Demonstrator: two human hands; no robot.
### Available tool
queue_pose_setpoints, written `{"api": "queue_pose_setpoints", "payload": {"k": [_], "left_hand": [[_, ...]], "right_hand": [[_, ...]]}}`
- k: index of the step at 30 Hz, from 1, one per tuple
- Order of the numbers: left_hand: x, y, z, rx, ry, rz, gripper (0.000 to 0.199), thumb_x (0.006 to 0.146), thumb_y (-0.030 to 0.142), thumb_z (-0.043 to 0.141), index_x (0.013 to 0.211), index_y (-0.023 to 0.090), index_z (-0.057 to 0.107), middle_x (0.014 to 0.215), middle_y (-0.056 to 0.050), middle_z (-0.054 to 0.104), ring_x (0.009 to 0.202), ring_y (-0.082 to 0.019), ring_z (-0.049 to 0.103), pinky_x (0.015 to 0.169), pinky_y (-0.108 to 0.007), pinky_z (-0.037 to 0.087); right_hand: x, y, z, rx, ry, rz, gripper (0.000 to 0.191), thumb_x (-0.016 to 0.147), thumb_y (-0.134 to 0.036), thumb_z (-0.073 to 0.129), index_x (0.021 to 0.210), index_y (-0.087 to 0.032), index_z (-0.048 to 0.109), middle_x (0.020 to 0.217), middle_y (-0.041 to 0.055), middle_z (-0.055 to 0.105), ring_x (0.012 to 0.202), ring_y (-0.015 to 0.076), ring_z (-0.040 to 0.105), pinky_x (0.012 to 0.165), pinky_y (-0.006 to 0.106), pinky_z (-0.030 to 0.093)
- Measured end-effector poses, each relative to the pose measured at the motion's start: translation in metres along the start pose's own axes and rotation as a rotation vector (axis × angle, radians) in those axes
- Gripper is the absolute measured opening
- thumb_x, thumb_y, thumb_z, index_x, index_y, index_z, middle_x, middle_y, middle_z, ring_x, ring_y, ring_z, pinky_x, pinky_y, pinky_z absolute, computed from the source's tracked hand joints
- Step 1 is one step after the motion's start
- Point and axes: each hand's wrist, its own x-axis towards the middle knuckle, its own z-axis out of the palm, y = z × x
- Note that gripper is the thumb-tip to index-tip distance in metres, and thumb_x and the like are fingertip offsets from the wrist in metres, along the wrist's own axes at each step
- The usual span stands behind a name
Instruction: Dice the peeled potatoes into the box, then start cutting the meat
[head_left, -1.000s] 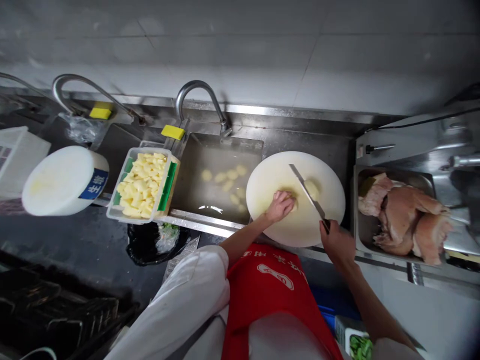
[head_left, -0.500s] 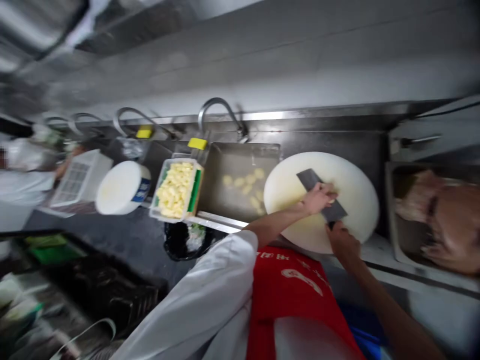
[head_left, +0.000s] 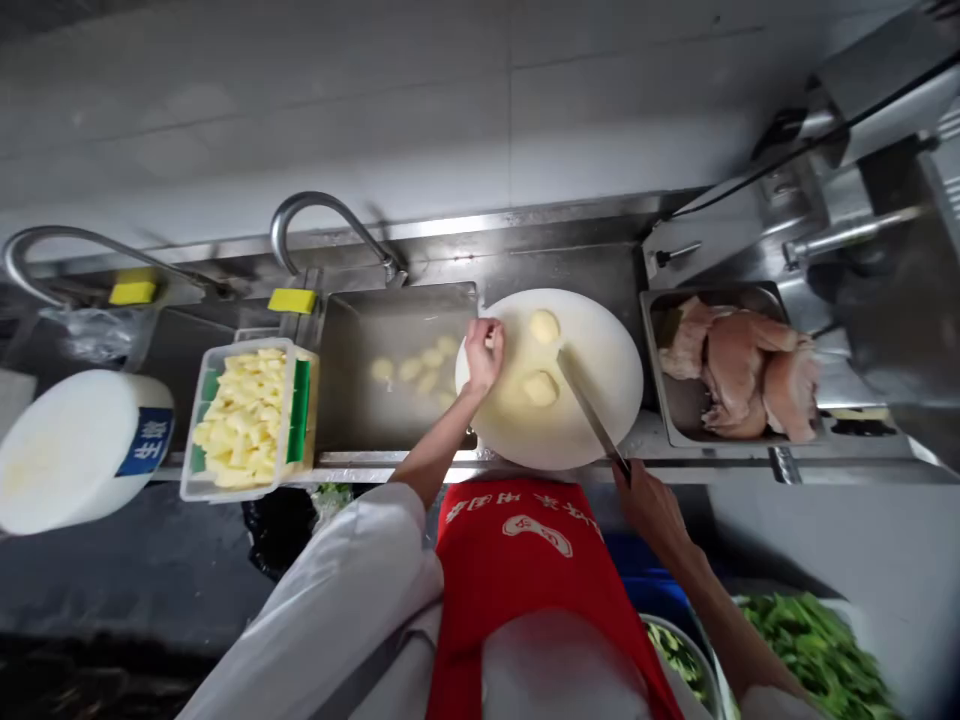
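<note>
While my right hand (head_left: pixel 651 503) keeps its fingers wrapped around the dark handle of the long steel kitchen knife (head_left: pixel 589 412), the blade lies slanted across the round white plastic cutting board (head_left: pixel 600 345), its tip near the lower of two pale peeled potato pieces (head_left: pixel 541 388). The other piece (head_left: pixel 544 326) sits apart, toward the back of the board. My left hand (head_left: pixel 484 352) rests at the board's left edge with the fingers curled inward; whether they pinch a piece I cannot tell.

I judge this the pause between cuts: potatoes are on the board, nothing is under the blade. The next cut calls for my left fingers to steady the nearer piece, knuckles tucked back, before the edge comes down squarely.

More whole peeled potatoes (head_left: pixel 420 365) lie in the water of the steel sink basin (head_left: pixel 352 400) just left of the board, and a clear plastic tub with green sides (head_left: pixel 247 415), full of cut yellow chunks, bridges the sink's left rim.

As for writing, my red apron (head_left: pixel 540 570) bears white characters and a white emblem, too distorted to read. The thick white round block (head_left: pixel 71 450) at far left carries a blue label with white characters I cannot make out.
</note>
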Motion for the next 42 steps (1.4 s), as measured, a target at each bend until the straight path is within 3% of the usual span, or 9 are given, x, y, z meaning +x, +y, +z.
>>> {"api": "queue_pose_setpoints", "payload": {"k": [2, 5, 10, 14, 21, 27, 31, 37, 42], "left_hand": [[-0.036, 0.005, -0.015, 0.022, -0.103, 0.088, 0.019, 0.103, 0.029, 0.046, 0.097, 0.019, 0.061, 0.095, -0.007, 0.062, 0.093, -0.019, 0.058, 0.085, -0.036, 0.051], [-0.081, 0.013, -0.008, 0.035, -0.323, 0.266, 0.018, 0.102, 0.026, 0.047, 0.098, 0.019, 0.062, 0.097, -0.008, 0.063, 0.096, -0.02, 0.057, 0.086, -0.037, 0.052], [-0.097, 0.013, 0.022, 0.003, -0.515, 0.35, 0.023, 0.103, 0.024, 0.043, 0.099, 0.017, 0.065, 0.101, -0.01, 0.064, 0.099, -0.02, 0.057, 0.088, -0.039, 0.053], [-0.094, 0.011, 0.024, -0.009, -0.514, 0.3, 0.029, 0.105, 0.027, 0.039, 0.106, 0.017, 0.066, 0.105, -0.01, 0.065, 0.102, -0.021, 0.059, 0.09, -0.042, 0.054], [-0.104, 0.007, 0.024, -0.041, -0.477, 0.284, 0.028, 0.105, 0.028, 0.04, 0.106, 0.018, 0.066, 0.107, -0.011, 0.065, 0.105, -0.021, 0.059, 0.094, -0.042, 0.055], [-0.115, 0.001, 0.018, -0.034, -0.44, 0.297, 0.027, 0.105, 0.026, 0.039, 0.103, 0.017, 0.064, 0.105, -0.012, 0.064, 0.103, -0.021, 0.058, 0.09, -0.042, 0.055], [-0.119, 0.0, 0.019, -0.005, -0.441, 0.288, 0.027, 0.104, 0.025, 0.038, 0.104, 0.016, 0.064, 0.104, -0.012, 0.064, 0.102, -0.021, 0.058, 0.088, -0.041, 0.056], [-0.121, -0.001, 0.02, -0.027, -0.421, 0.301, 0.027, 0.104, 0.025, 0.039, 0.105, 0.015, 0.064, 0.103, -0.012, 0.064, 0.102, -0.021, 0.059, 0.09, -0.041, 0.055], [-0.119, -0.003, 0.019, -0.032, -0.427, 0.316, 0.025, 0.104, 0.025, 0.041, 0.105, 0.017, 0.065, 0.102, -0.011, 0.065, 0.101, -0.021, 0.06, 0.09, -0.04, 0.056]], "right_hand": [[-0.009, 0.003, -0.004, -0.004, -0.02, -0.011, 0.028, 0.107, -0.038, 0.031, 0.105, -0.017, 0.049, 0.08, 0.0108, 0.073, 0.074, 0.0246, 0.072, 0.058, 0.028, 0.032], [-0.017, -0.002, -0.01, -0.061, -0.035, -0.067, 0.025, 0.107, -0.037, 0.032, 0.102, -0.018, 0.047, 0.072, 0.0089, 0.071, 0.07, 0.0253, 0.072, 0.054, 0.028, 0.027], [-0.016, -0.008, -0.026, -0.175, -0.057, -0.147, 0.024, 0.107, -0.038, 0.034, 0.098, -0.018, 0.045, 0.074, 0.0089, 0.071, 0.071, 0.0251, 0.073, 0.052, 0.027, 0.026], [-0.002, 0.0, -0.032, -0.241, -0.074, -0.19, 0.027, 0.107, -0.04, 0.033, 0.101, -0.016, 0.045, 0.08, 0.0125, 0.073, 0.075, 0.0265, 0.074, 0.053, 0.027, 0.03], [0.031, -0.007, -0.016, -0.192, -0.185, -0.117, 0.029, 0.108, -0.039, 0.032, 0.107, -0.014, 0.047, 0.087, 0.0152, 0.074, 0.084, 0.0271, 0.074, 0.06, 0.029, 0.035], [0.014, -0.003, -0.032, -0.191, -0.123, -0.169, 0.029, 0.108, -0.04, 0.03, 0.105, -0.015, 0.046, 0.083, 0.0133, 0.073, 0.079, 0.0258, 0.074, 0.058, 0.028, 0.034], [-0.001, -0.002, -0.028, -0.189, -0.133, -0.198, 0.028, 0.107, -0.041, 0.032, 0.101, -0.017, 0.046, 0.081, 0.0126, 0.073, 0.077, 0.0265, 0.074, 0.057, 0.027, 0.034], [0.015, -0.014, -0.006, -0.172, -0.158, -0.158, 0.029, 0.108, -0.04, 0.033, 0.104, -0.014, 0.047, 0.085, 0.0144, 0.073, 0.082, 0.0281, 0.074, 0.058, 0.029, 0.035], [0.018, -0.009, -0.014, -0.158, -0.116, -0.211, 0.032, 0.107, -0.042, 0.033, 0.105, -0.015, 0.049, 0.084, 0.0134, 0.073, 0.08, 0.0269, 0.074, 0.057, 0.028, 0.034]]}}
